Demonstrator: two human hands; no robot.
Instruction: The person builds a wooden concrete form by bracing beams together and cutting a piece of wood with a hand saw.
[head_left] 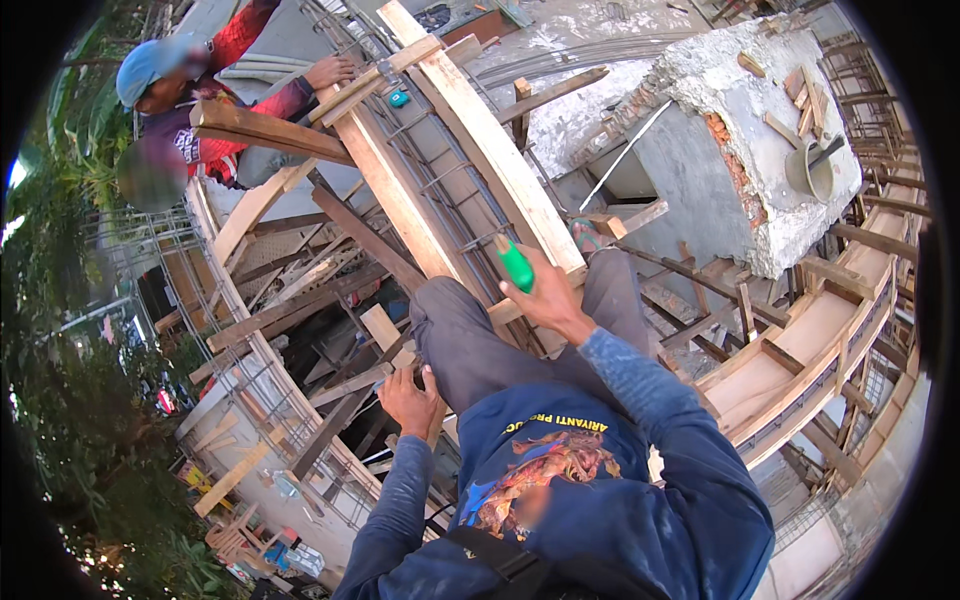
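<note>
My right hand [550,295] is closed around a green, handle-shaped tool [516,266] with a tan tip; its exact kind does not show. It is held over a long timber form trough, above the steel rebar cage [455,180] inside. Pale planks [400,190] line the trough, and my legs [470,330] are at its near end. Beside my left thigh, my left hand [412,405] is open with bent fingers apart, close to a timber prop [350,383]. A small teal box-shaped thing [400,98] sits on the rebar farther along.
A co-worker [215,110] at the far left has a hand on the trough's plank. A broken concrete block [740,150] at the right bears a bucket [808,172] and wood scraps. Crossing props and gaps lie below left; another timber form [770,385] curves at right.
</note>
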